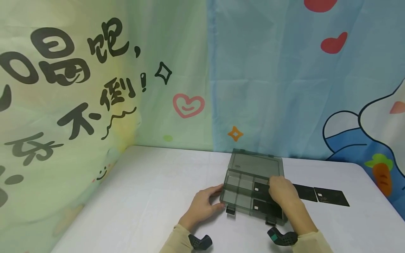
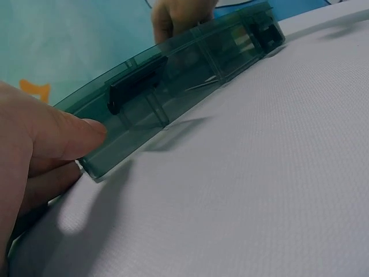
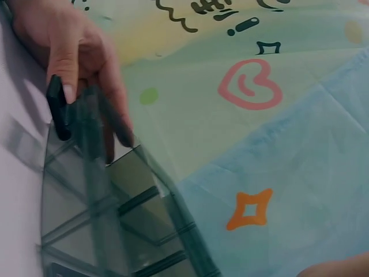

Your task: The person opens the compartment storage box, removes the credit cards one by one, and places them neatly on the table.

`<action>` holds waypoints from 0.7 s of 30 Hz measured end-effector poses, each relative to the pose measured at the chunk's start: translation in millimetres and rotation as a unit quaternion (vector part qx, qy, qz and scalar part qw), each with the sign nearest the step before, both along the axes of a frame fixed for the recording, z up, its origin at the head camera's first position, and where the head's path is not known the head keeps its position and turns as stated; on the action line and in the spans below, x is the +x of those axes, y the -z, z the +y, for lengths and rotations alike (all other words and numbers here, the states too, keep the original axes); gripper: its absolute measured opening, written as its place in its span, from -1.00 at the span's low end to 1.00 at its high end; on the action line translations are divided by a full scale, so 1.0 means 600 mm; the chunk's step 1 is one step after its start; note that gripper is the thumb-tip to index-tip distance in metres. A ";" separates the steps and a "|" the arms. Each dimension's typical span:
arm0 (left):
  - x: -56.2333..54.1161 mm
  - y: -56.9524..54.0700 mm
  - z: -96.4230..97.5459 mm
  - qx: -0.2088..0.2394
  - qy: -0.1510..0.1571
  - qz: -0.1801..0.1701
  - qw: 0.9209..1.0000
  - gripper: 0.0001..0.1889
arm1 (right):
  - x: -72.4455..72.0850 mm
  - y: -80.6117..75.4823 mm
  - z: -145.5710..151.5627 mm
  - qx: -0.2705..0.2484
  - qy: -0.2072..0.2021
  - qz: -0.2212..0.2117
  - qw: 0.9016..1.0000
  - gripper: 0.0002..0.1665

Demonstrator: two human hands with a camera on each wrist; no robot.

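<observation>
A translucent grey plastic compartment box (image 1: 244, 201) stands on the table, its lid (image 1: 256, 166) swung back. My left hand (image 1: 201, 207) holds the box's left end, and in the left wrist view the thumb (image 2: 81, 137) presses on the near corner with fingers behind. Over the right-hand compartments is my right hand (image 1: 282, 191), its fingers pointing down into the box. Its fingertips are hidden, so a grip on anything there cannot be made out. One black card (image 1: 265, 208) lies in the front right compartment, another black card (image 1: 261, 190) in the one behind, partly covered by the right hand.
Right of the box, a black card (image 1: 305, 193) and a black VIP card (image 1: 331, 196) lie flat on the white table (image 1: 152, 200). Two dark latches (image 1: 230, 210) hang from the box's front edge. A printed curtain (image 1: 272, 77) stands behind.
</observation>
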State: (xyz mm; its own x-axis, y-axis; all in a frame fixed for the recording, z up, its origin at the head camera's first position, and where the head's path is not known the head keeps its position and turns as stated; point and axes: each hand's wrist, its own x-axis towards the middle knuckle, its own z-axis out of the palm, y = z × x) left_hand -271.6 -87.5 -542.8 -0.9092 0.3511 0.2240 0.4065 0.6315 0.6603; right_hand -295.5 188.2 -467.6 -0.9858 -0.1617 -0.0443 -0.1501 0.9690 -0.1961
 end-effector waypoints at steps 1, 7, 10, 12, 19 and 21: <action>0.000 0.000 0.001 -0.002 -0.001 -0.001 1.000 -0.31 | 0.000 -0.002 0.001 0.000 -0.001 -0.002 1.000 -0.91; -0.001 0.002 0.001 0.001 -0.001 0.000 1.000 -0.30 | 0.004 -0.015 0.006 -0.016 -0.015 0.010 1.000 -0.86; -0.002 0.003 -0.001 0.001 -0.002 0.001 1.000 -0.30 | 0.006 -0.020 0.007 -0.019 -0.020 0.013 1.000 -0.91; -0.002 0.003 -0.001 0.000 -0.003 0.001 1.000 -0.30 | 0.008 -0.022 0.007 -0.013 -0.025 0.011 1.000 -0.94; 0.000 0.003 0.000 -0.003 -0.004 -0.004 1.000 -0.30 | 0.009 -0.023 0.014 -0.005 -0.050 0.009 0.999 -0.83; 0.000 0.003 0.001 0.000 -0.002 -0.007 1.000 -0.30 | 0.008 -0.022 0.019 -0.009 -0.057 0.009 0.998 -0.80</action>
State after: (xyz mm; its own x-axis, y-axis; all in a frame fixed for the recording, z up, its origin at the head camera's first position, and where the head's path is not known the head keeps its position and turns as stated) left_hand -271.6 -86.8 -544.3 -0.9135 0.3474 0.2116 0.3949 0.6329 0.6659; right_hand -290.8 199.3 -454.6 -0.9618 -0.2728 -0.0234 -0.2621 0.9421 -0.2093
